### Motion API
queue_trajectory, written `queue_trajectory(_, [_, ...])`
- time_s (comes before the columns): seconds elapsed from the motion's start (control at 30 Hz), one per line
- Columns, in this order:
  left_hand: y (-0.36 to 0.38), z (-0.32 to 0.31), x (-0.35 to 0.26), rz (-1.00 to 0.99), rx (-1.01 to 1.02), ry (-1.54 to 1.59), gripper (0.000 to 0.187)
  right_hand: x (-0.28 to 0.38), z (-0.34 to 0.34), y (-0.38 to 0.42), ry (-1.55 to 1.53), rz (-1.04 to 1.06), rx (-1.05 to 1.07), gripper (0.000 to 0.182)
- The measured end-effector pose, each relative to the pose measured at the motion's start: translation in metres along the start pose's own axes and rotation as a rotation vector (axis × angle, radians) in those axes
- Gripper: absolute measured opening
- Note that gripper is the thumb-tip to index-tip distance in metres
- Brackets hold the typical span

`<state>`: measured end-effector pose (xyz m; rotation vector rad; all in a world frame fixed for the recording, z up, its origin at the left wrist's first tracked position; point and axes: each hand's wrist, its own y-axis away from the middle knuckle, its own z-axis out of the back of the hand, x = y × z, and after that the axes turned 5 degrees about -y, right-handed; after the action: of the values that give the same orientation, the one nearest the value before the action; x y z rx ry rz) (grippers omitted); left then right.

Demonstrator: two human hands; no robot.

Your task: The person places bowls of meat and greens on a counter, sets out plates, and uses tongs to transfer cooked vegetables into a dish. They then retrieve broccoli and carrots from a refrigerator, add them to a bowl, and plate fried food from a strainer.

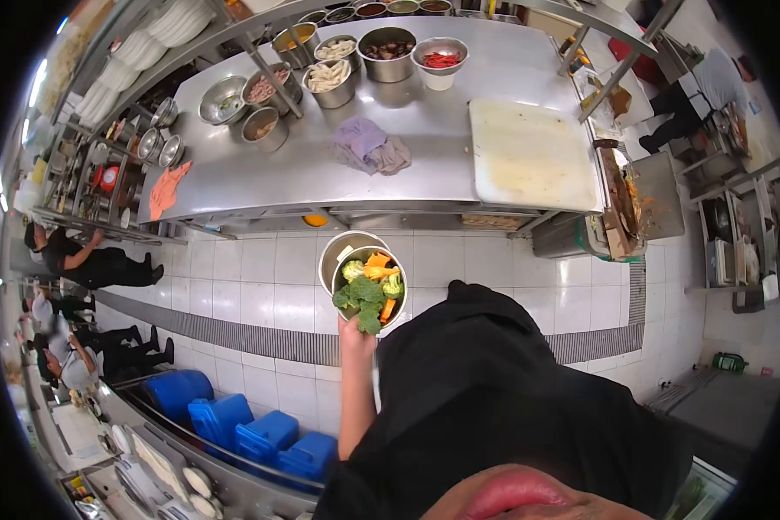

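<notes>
- Stainless steel runs across the top of my view: a long desk over white floor tiles, seen from a head camera looking steeply down.
- My left hand shows below centre, raised in front of the black top; its fingers are closed under the near rim of a metal bowl, holding it up over the floor.
- That bowl carries broccoli florets and orange pieces, probably carrot; a second, empty bowl sits nested just behind it.
- I cannot find the right hand anywhere in the view; the dark top hides that side.
- As I read it, the step in hand is carrying the vegetables, with the bowl well short of the desk edge. I judge the next move needs a level, steady wrist so nothing slides off.
- On the desk: a white cutting board to the right, a crumpled cloth mid-surface, and tubs of prepared ingredients along the far side.
- Other people in dark clothes work at the left edge.
</notes>
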<state>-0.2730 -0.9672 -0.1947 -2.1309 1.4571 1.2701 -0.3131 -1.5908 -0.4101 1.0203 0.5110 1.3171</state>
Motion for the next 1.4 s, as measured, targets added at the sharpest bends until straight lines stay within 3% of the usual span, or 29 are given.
queue_trajectory(0.13, [0.007,0.034,0.005,0.009,-0.162,0.029,0.063,0.031,-0.007,-0.077,0.191,0.288,-0.193,0.026])
queue_trajectory(0.2, [0.008,0.048,-0.001,-0.016,-0.184,0.052,0.064,0.178,0.076,-0.056,0.056,0.419,-0.236,0.026])
queue_trajectory(0.23, [0.023,0.025,-0.017,-0.03,-0.248,0.035,0.064,0.235,0.13,-0.029,0.056,0.478,-0.265,0.024])
queue_trajectory(0.33, [0.013,0.057,-0.026,-0.063,-0.354,0.03,0.066,0.38,0.224,-0.037,0.102,0.862,-0.428,0.02])
queue_trajectory(0.37, [0.011,0.065,-0.032,-0.109,-0.335,0.041,0.065,0.429,0.255,-0.03,0.137,0.833,-0.475,0.021])
queue_trajectory(0.43, [0.007,0.082,-0.04,-0.149,-0.327,0.058,0.065,0.511,0.314,-0.039,0.164,0.825,-0.586,0.018])
queue_trajectory(0.47, [0.009,0.081,-0.047,-0.195,-0.38,0.059,0.059,0.538,0.351,-0.063,0.104,1.016,-0.737,0.02])
queue_trajectory(0.5, [0.007,0.087,-0.052,-0.237,-0.434,0.056,0.055,0.58,0.387,-0.067,0.189,0.926,-0.798,0.024])
queue_trajectory(0.53, [0.004,0.096,-0.055,-0.233,-0.448,0.056,0.055,0.609,0.418,-0.097,0.184,1.074,-0.961,0.021])
queue_trajectory(0.57, [0.002,0.104,-0.059,-0.267,-0.491,0.054,0.054,0.646,0.449,-0.113,0.159,1.05,-1.017,0.023])
queue_trajectory(0.63, [-0.001,0.114,-0.073,-0.304,-0.553,0.046,0.053,0.708,0.513,-0.165,0.122,1.24,-1.201,0.025])
queue_trajectory(0.67, [-0.001,0.117,-0.081,-0.289,-0.602,0.03,0.056,0.74,0.539,-0.161,0.16,0.914,-1.002,0.028])
queue_trajectory(0.7, [-0.003,0.112,-0.088,-0.275,-0.654,0.015,0.059,0.762,0.57,-0.192,0.243,1.017,-1.091,0.03])
queue_trajectory(0.77, [-0.011,0.089,-0.103,-0.346,-0.689,-0.004,0.059,0.806,0.6,-0.222,0.335,0.909,-1.107,0.028])
queue_trajectory(0.93, [-0.018,0.093,-0.095,-0.536,-0.751,-0.529,0.06,0.869,0.628,-0.277,0.804,0.725,-1.004,0.029])
queue_trajectory(0.97, [-0.021,0.08,-0.103,-0.528,-0.761,-0.532,0.06,0.872,0.63,-0.292,0.811,0.747,-0.978,0.028])
queue_trajectory(1.03, [-0.036,0.039,-0.126,-0.321,-0.82,-0.083,0.058,0.869,0.631,-0.318,0.745,0.834,-0.971,0.03])
queue_trajectory(1.07, [-0.045,0.034,-0.127,-0.315,-0.821,-0.086,0.058,0.87,0.631,-0.317,0.746,0.83,-0.966,0.03])
queue_trajectory(1.17, [-0.065,0.034,-0.121,-0.338,-0.956,-0.114,0.053,0.874,0.65,-0.309,0.712,0.903,-0.773,0.03])
queue_trajectory(1.23, [-0.066,0.049,-0.113,-0.352,-1.003,-0.218,0.05,0.871,0.664,-0.301,0.05,0.772,-0.205,0.032])
queue_trajectory(1.27, [-0.071,0.045,-0.116,-0.351,-1.005,-0.212,0.05,0.872,0.668,-0.294,0.056,0.772,-0.207,0.032])
queue_trajectory(1.3, [-0.109,-0.023,-0.159,-0.343,-0.965,-0.129,0.05,0.871,0.666,-0.283,0.235,0.879,-0.454,0.033])
queue_trajectory(1.33, [-0.092,0.016,-0.136,-0.333,-0.925,-0.049,0.05,0.871,0.665,-0.277,0.416,0.976,-0.702,0.035])
queue_trajectory(1.4, [-0.099,0.017,-0.133,-0.342,-0.923,-0.03,0.051,0.875,0.668,-0.288,0.279,1.051,-0.712,0.033])
